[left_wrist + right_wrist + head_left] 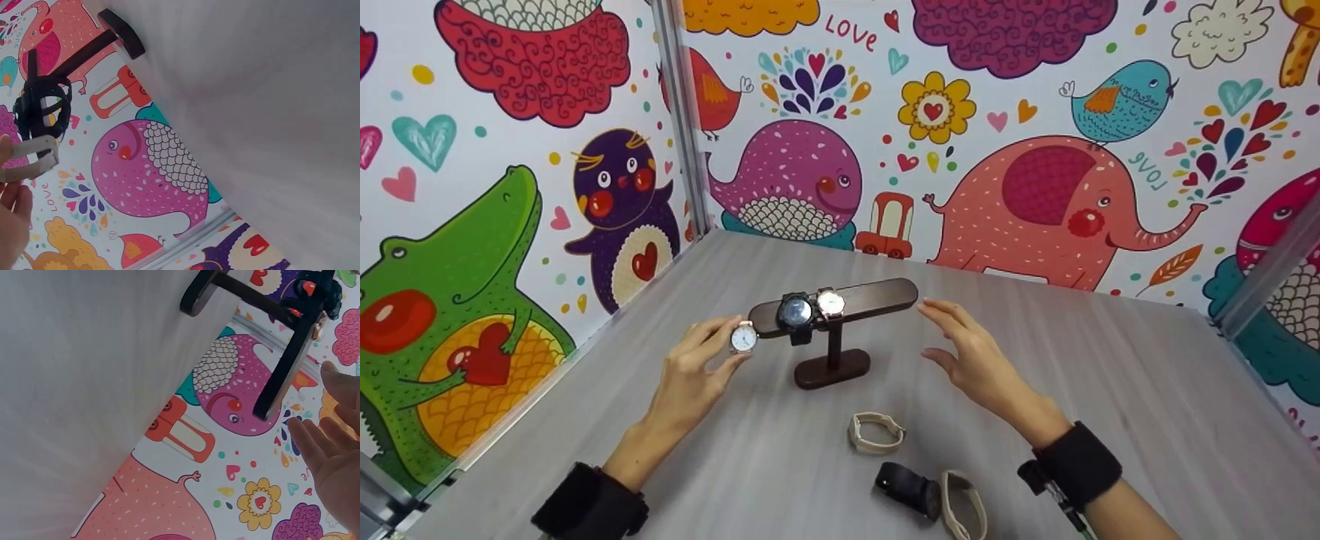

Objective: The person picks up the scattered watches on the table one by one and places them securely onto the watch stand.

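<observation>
My left hand (694,367) pinches a white-faced wristwatch (743,337) at the left end of a dark brown T-shaped watch stand (877,295). In the left wrist view its pale strap (35,158) forms a loop by the bar's end, with fingers along its side. A black watch (796,311) is strapped round the bar, and beside it sits a watch with a bright pale face (830,303). Near the bar's right end, my right hand (971,356) holds nothing, its fingers extended and thumb apart; the right wrist view shows those fingers (315,447) beside the bar.
On the grey table (720,465) in front of the stand lie a beige strap band (877,433), a black watch (907,491) and another beige band (964,504). Cartoon-printed panels (810,180) wall off the back and left, joined by a metal post (682,112).
</observation>
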The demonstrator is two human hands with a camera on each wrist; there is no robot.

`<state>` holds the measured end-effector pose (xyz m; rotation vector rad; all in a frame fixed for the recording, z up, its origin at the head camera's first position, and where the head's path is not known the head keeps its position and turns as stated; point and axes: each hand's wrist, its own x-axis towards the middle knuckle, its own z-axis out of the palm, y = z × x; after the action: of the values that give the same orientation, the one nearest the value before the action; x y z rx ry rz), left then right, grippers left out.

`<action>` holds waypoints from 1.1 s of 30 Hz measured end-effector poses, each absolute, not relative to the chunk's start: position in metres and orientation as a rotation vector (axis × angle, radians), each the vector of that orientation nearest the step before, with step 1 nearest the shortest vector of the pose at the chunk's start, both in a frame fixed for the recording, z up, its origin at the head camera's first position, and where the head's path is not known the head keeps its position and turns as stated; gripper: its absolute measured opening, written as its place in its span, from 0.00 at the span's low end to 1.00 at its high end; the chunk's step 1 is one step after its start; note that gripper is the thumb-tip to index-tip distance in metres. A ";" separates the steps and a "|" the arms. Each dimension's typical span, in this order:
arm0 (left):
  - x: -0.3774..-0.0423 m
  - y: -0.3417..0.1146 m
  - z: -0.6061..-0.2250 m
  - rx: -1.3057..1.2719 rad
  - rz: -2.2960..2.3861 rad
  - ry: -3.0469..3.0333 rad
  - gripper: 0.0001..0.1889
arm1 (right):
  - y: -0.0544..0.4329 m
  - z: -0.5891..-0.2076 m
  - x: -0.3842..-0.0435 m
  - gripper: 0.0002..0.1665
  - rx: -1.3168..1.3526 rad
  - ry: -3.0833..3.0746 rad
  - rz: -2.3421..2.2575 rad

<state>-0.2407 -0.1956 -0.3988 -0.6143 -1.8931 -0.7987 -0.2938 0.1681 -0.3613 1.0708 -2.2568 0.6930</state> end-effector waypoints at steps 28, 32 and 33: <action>-0.258 -0.196 -0.387 -0.292 -1.060 -2.145 0.27 | 0.150 -0.344 -0.340 0.38 0.913 -2.721 0.588; -0.259 -0.197 -0.387 -0.283 -1.094 -2.160 0.27 | 0.149 -0.346 -0.341 0.40 0.916 -2.768 0.591; -0.260 -0.197 -0.387 -0.280 -1.103 -2.162 0.27 | 0.149 -0.346 -0.342 0.40 0.920 -2.773 0.592</action>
<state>-0.2600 -0.1968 -0.3873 -0.2797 -2.1618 -1.1032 -0.3416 0.1489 -0.3464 0.9200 -2.7729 0.5921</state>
